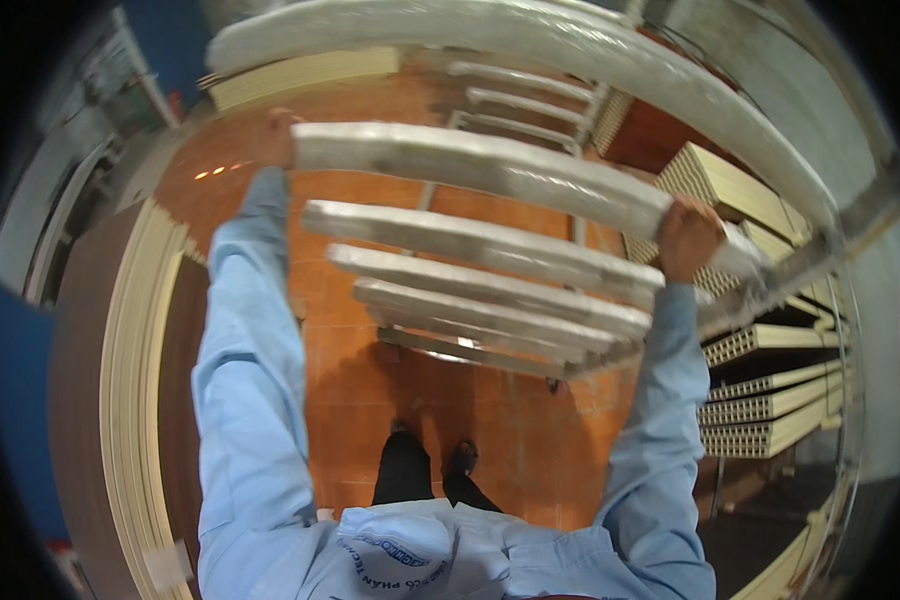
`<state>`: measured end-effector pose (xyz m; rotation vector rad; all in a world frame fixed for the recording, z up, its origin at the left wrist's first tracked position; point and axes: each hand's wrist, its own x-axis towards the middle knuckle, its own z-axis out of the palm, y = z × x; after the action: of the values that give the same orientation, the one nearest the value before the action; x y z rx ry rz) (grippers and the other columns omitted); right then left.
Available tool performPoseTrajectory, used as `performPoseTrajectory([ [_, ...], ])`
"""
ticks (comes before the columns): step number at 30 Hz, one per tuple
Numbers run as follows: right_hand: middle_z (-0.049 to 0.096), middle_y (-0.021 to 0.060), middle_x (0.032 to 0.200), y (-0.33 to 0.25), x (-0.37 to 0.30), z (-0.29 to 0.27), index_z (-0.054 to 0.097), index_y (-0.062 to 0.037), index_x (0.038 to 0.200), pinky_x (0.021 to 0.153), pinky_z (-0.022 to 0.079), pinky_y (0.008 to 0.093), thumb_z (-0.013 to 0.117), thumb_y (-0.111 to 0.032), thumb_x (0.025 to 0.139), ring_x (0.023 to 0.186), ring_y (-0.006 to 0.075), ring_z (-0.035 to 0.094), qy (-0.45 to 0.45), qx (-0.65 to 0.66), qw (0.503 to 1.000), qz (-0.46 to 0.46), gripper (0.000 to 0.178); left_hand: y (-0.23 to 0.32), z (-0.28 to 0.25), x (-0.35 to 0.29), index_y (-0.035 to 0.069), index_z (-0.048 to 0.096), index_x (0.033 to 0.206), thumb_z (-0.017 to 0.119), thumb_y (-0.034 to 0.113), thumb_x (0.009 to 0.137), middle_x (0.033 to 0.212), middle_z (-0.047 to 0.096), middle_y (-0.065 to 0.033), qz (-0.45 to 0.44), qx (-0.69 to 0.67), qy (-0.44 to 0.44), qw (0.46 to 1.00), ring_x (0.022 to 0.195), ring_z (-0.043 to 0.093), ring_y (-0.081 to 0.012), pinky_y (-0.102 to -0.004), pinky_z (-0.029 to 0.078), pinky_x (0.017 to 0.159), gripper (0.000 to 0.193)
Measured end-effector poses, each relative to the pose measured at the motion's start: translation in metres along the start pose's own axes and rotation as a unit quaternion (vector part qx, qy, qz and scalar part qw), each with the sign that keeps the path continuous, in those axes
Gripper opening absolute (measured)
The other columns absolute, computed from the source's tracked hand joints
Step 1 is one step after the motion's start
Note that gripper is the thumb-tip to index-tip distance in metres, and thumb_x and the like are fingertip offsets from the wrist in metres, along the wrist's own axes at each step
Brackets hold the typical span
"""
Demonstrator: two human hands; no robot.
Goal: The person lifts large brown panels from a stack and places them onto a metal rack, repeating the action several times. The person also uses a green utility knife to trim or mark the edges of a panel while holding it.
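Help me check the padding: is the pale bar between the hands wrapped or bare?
Wrapped: the bar has a glossy, crinkled whitish covering between the left hand and right hand. What lies beneath is hidden.

a light blue shirt (475, 560) has long, creased sleeves (250, 400), dark blue lettering (405, 560) on its left chest, and visible stitching; beyond the shirt are black trousers (403, 470) and dark footwear (465, 459).
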<state>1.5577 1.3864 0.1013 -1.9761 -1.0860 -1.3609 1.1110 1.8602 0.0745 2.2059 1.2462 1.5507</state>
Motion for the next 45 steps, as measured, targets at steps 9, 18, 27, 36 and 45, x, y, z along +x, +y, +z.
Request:
performPoseTrajectory([
  [9,0.072,0.0042,0.095,0.002,0.071,0.147,0.074,-0.0181,0.086,0.088,0.041,0.0437,0.050,-0.032,0.087,0.094,0.0238,0.064,-0.006,-0.058,0.996,0.063,0.028,0.003,0.111,0.122,0.016,0.076,0.086,0.046,0.041,0.087,0.083,0.072,-0.0088,-0.002,-0.012,0.004,1.000,0.078,0.068,-0.0251,-0.0374,0.050,0.072,0.039],
  [18,0.072,0.0005,0.096,-0.017,0.140,0.293,0.073,-0.0193,0.088,0.092,0.039,0.0450,0.042,-0.035,0.091,0.100,0.0242,0.063,-0.082,-0.092,0.986,0.110,0.035,-0.030,0.235,0.247,0.013,0.068,0.088,0.048,0.037,0.085,0.086,0.068,-0.0168,-0.029,0.028,-0.037,0.998,0.081,0.064,-0.0409,-0.0489,0.048,0.072,0.032],
  [27,0.071,0.0004,0.094,-0.024,0.181,0.401,0.071,-0.0164,0.085,0.095,0.035,0.0442,0.044,-0.035,0.091,0.101,0.0219,0.062,-0.060,-0.078,0.989,0.111,0.033,-0.057,0.321,0.332,0.010,0.067,0.083,0.052,0.034,0.085,0.083,0.068,-0.0148,-0.005,-0.030,-0.057,0.998,0.079,0.064,-0.0386,-0.0446,0.049,0.069,0.029],
  [36,0.070,0.0045,0.108,-0.046,0.231,0.494,0.071,-0.0112,0.096,0.099,0.034,0.0452,0.044,-0.036,0.092,0.109,0.0272,0.059,-0.093,-0.092,0.979,0.154,0.036,-0.097,0.404,0.428,0.011,0.069,0.090,0.051,0.038,0.086,0.089,0.069,-0.0152,-0.007,-0.036,-0.094,0.995,0.085,0.066,-0.0371,-0.0431,0.050,0.073,0.033],
  [45,0.072,0.0020,0.098,-0.067,0.255,0.555,0.073,-0.0150,0.089,0.094,0.038,0.0428,0.050,-0.027,0.087,0.102,0.0209,0.062,-0.097,-0.132,0.972,0.169,0.026,-0.126,0.455,0.484,0.015,0.070,0.089,0.053,0.035,0.085,0.089,0.070,-0.0133,-0.046,-0.025,-0.088,0.995,0.087,0.065,-0.0389,-0.0466,0.050,0.074,0.027],
])
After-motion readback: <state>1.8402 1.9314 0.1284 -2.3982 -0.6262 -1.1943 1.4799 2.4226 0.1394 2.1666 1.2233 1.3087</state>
